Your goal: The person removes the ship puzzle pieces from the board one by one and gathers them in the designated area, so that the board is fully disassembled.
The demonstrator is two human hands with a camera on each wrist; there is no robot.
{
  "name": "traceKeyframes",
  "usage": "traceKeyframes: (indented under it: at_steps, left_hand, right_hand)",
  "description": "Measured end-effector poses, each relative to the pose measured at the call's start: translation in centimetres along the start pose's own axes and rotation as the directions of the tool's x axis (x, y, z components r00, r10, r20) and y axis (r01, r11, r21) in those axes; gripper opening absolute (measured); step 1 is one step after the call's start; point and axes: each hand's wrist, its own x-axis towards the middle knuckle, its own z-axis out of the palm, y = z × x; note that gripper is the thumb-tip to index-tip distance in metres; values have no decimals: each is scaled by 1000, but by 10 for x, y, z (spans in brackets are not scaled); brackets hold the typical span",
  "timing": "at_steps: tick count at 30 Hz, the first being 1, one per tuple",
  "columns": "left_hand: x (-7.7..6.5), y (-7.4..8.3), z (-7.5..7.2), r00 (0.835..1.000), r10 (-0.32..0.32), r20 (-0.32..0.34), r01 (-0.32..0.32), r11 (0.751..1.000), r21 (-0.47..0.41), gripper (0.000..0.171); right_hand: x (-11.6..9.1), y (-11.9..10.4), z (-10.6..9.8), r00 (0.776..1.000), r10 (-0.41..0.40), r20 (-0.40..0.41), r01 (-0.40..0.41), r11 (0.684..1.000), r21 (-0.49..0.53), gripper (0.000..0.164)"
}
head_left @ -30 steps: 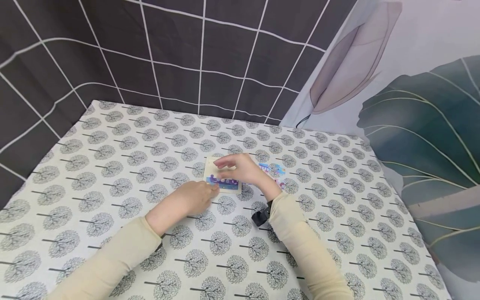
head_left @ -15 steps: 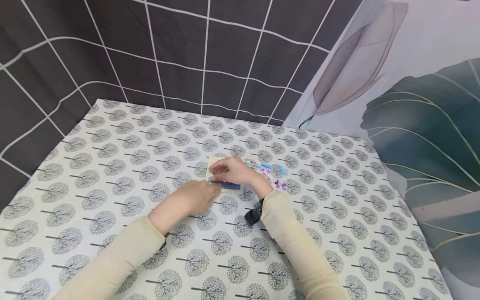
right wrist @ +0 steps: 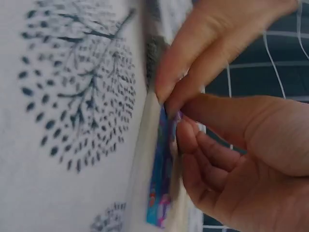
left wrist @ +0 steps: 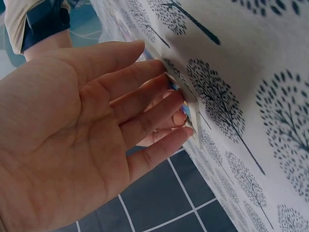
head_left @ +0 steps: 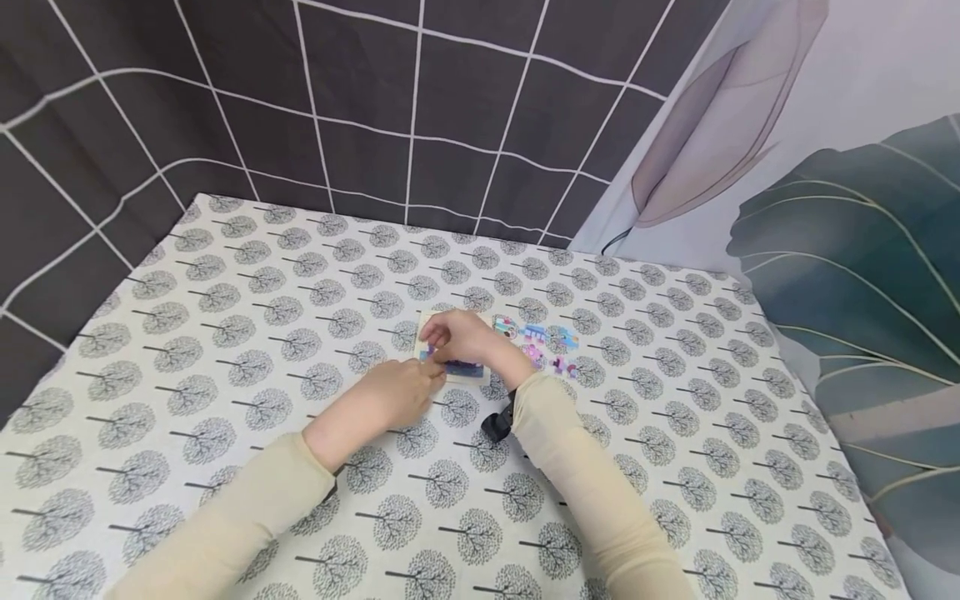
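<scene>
A small jigsaw puzzle in a cream tray lies mid-table, blue and purple pieces showing along its near side. My left hand rests at the tray's near left corner. In the left wrist view the left hand's fingers are mostly straight, their tips at the tray edge. Over the tray arches my right hand, fingers curled. From the right wrist view, its thumb and index finger meet at a purple-edged puzzle piece, mostly hidden, with left fingertips touching beside it.
Several loose puzzle pieces, pink, blue and purple, lie right of the tray. The table wears a white tree-print cloth. A dark gridded curtain hangs behind, and a leaf-print curtain at the right.
My right hand has lowered onto the tray and its fingers have curled in. The loose pieces at the right show more. The left hand stays at the tray's corner.
</scene>
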Motion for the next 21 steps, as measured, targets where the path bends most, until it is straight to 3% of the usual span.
traceKeyframes:
  at_steps: [7, 15, 21]
  left_hand:
    - [4, 9, 1, 995, -4, -101, 12, 997, 76, 30]
    - [6, 12, 1, 994, -32, -100, 43, 994, 101, 32]
    - [5, 11, 2, 994, -25, -106, 37, 992, 117, 33]
  right_hand:
    - [3, -11, 3, 1000, 18, -22, -20, 994, -107, 30]
    - [2, -14, 4, 998, 51, -30, -53, 997, -54, 23]
    - [1, -13, 5, 998, 25, -52, -28, 998, -58, 18]
